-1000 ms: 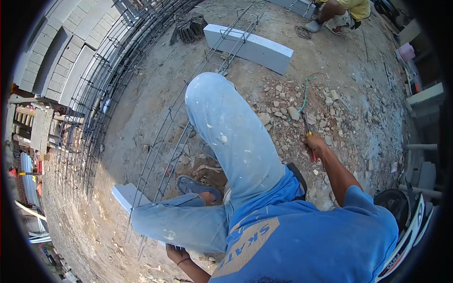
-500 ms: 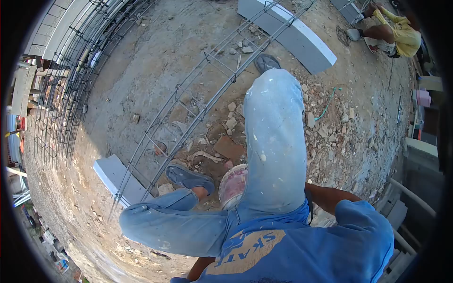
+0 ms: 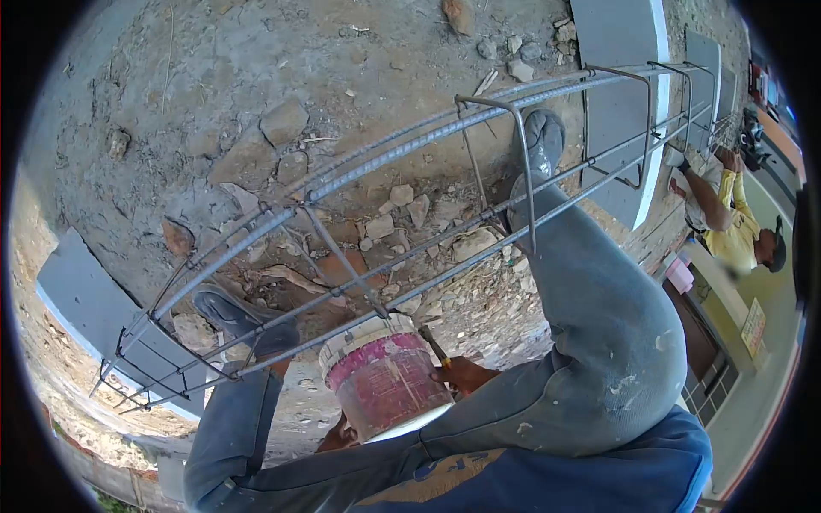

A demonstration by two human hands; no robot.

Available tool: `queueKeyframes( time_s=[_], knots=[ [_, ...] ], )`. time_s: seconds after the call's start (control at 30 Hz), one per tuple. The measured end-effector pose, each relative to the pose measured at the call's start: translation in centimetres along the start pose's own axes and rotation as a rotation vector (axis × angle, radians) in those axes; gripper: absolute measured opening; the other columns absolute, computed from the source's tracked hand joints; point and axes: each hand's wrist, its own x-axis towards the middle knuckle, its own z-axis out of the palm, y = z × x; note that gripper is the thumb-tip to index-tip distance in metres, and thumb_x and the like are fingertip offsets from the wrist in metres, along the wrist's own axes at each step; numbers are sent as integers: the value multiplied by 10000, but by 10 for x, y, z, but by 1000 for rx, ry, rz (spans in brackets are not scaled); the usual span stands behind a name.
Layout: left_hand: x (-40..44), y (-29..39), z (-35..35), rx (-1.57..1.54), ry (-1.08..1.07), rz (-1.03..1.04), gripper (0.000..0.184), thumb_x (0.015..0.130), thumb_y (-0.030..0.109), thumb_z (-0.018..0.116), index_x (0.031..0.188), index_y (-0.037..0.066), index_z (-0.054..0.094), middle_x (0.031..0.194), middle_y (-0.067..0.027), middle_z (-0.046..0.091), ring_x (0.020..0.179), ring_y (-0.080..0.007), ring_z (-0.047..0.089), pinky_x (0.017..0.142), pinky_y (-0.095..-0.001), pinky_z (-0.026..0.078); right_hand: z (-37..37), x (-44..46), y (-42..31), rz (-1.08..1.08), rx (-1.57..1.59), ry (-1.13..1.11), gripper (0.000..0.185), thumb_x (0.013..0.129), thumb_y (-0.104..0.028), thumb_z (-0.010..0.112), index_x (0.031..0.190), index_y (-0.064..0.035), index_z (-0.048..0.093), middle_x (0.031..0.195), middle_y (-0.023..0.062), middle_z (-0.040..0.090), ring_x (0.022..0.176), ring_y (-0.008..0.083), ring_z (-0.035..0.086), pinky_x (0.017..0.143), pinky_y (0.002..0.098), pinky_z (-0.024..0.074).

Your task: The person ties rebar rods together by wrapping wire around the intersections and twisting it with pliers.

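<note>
A pink-and-white bucket [image 3: 389, 376] stands between my bent legs, smeared with pale residue. My right hand [image 3: 467, 375] is closed at its right side, with a slim tool with a tan-and-dark handle [image 3: 434, 344] sticking up from the fingers; I cannot make out its kind. Low at the bucket's left side, my left hand [image 3: 337, 436] shows only in part, its fingers hidden. A long rebar cage [image 3: 342, 295] with bent stirrups crosses in front of the bucket and over my feet.
Grey foam-like blocks lie under the cage, one block [image 3: 107, 312] at left and another block [image 3: 617, 111] at right. Stones and broken rubble [image 3: 402, 205] cover the ground. A co-worker in a yellow shirt [image 3: 734, 244] crouches at far right.
The view has dropped closer and turned; the cage and bucket look larger. Both hands have come into view beside the bucket, the right one with a tool. My right knee has swung outward.
</note>
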Motion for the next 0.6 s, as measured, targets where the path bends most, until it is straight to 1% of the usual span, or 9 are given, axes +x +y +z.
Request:
queueKeyframes(
  time_s=[0.07, 0.13, 0.2, 0.33, 0.4, 0.43, 0.47, 0.53, 0.6],
  knots=[
    [-2, -2, 19, 41, -123, -7, 947, 968, 422, 665, 1634, 132, 58, 1688, -128, 128, 1549, -324, 158, 1211, -510, 215, -36, -17, 3, 257, -354, -63, 450, 925, -466, 711, 891, -17, 709, 754, 91, 691, 773, 219, 685, 681, 419, 522],
    [2, -4, 39, 76, -259, 17, 956, 966, 423, 668, 1635, 132, 50, 1691, -128, 119, 1551, -323, 151, 1213, -510, 209, -65, -46, -15, 304, -510, -78, 442, 920, -455, 710, 903, -13, 708, 770, 100, 693, 787, 225, 687, 691, 420, 524],
    [13, -13, 63, 100, -397, 60, 966, 964, 425, 672, 1636, 133, 41, 1693, -127, 111, 1553, -322, 144, 1215, -511, 203, -92, -78, -35, 294, -621, -69, 435, 915, -444, 710, 914, -9, 708, 785, 108, 695, 801, 231, 689, 700, 420, 526],
    [55, -34, 138, 101, -619, 194, 985, 961, 427, 678, 1638, 134, 25, 1698, -125, 93, 1558, -320, 130, 1219, -512, 192, -136, -118, -64, 269, -759, -50, 423, 905, -422, 710, 938, 0, 707, 815, 126, 699, 828, 243, 692, 719, 420, 530],
    [66, -26, 167, 121, -672, 232, 995, 959, 429, 681, 1639, 135, 17, 1701, -124, 85, 1560, -319, 123, 1221, -512, 186, -157, -135, -78, 260, -805, -49, 417, 900, -411, 710, 950, 4, 707, 831, 135, 700, 842, 249, 694, 729, 421, 532],
    [67, -15, 175, 168, -695, 249, 1008, 975, 391, 666, 1626, 127, -56, 1704, -138, -49, 1563, -315, 36, 1235, -479, 137, -168, -142, -84, 256, -829, -49, 415, 898, -405, 710, 956, 6, 706, 838, 139, 701, 849, 252, 695, 734, 421, 533],
    [69, -13, 185, 162, -698, 257, 1008, 975, 391, 666, 1626, 127, -56, 1704, -138, -49, 1563, -315, 36, 1235, -479, 137, -179, -149, -89, 251, -849, -48, 413, 896, -400, 710, 962, 8, 706, 846, 144, 702, 856, 255, 696, 739, 421, 534],
    [76, -8, 201, 123, -602, 283, 1052, 959, 400, 688, 1625, 138, -82, 1707, -123, -44, 1566, -303, -9, 1240, -474, 133, -200, -160, -99, 233, -879, -44, 409, 891, -389, 710, 973, 12, 706, 861, 153, 704, 869, 261, 697, 748, 421, 536],
    [86, -2, 220, 81, -623, 256, 1089, 940, 421, 708, 1623, 147, -95, 1706, -115, -68, 1566, -297, -12, 1242, -478, 118, -220, -171, -105, 214, -901, -42, 406, 886, -378, 710, 985, 16, 705, 877, 161, 706, 883, 267, 699, 758, 421, 539]
  ],
)
